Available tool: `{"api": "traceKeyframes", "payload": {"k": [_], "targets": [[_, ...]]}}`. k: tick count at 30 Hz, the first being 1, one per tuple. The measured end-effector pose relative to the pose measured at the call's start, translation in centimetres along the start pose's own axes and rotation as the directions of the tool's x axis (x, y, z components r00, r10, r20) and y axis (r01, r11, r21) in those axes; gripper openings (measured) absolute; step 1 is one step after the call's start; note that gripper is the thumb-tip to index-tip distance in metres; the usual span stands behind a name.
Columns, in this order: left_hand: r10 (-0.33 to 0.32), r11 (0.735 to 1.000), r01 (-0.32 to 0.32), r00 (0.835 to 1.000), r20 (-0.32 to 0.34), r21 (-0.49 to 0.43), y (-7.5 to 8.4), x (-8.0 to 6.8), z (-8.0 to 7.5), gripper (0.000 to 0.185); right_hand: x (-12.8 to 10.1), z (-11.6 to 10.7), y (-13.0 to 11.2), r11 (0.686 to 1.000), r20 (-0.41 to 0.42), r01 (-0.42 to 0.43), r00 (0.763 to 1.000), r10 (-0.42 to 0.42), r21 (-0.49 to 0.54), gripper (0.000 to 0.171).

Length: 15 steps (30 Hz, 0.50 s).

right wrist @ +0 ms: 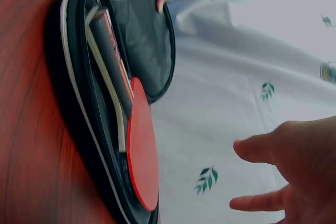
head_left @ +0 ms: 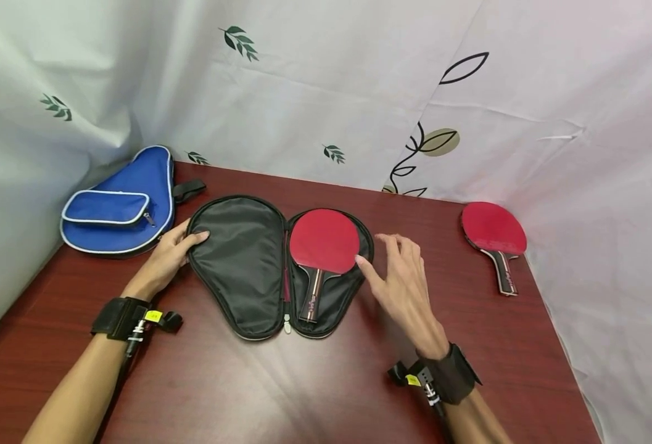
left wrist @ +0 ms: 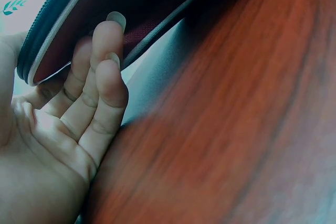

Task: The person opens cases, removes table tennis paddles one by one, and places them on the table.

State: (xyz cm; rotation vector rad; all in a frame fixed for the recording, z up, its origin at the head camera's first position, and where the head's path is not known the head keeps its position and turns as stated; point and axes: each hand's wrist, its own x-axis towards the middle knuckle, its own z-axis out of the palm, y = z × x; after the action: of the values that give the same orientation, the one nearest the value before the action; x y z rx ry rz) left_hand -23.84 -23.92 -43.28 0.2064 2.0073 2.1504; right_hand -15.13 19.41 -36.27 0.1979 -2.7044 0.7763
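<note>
I'm holding the black case (head_left: 242, 265) flap edge with my left hand (head_left: 167, 256); my right hand (head_left: 400, 280) is hovering open, empty. Flap closing crooked could be catching the paddle (head_left: 322, 246) rim and jamming the zipper.

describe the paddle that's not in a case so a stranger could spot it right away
Start from the dark red wooden table and look along its far right edge, beside the white curtain. The red-faced table tennis paddle lies there bare on the wood. The other red paddle lies inside the open black zip case at the centre.
</note>
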Motion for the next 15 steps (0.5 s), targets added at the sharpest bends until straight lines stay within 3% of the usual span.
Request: {"api": "traceKeyframes", "payload": {"k": [7,15], "targets": [[0.001,1.0,-0.001,1.0,0.005,0.004,-0.2,0.0,0.1,0.044,-0.5,1.7,-2.0,0.997,0.037,-0.08,0.996,0.08,0.012,0.035],[0.02,1.0,-0.02,1.0,0.008,0.015,-0.2,0.1,0.0,0.044,-1.0,5.4,-3.7,1.0,0.069,0.02,0.997,-0.02,-0.003,0.032]]}}
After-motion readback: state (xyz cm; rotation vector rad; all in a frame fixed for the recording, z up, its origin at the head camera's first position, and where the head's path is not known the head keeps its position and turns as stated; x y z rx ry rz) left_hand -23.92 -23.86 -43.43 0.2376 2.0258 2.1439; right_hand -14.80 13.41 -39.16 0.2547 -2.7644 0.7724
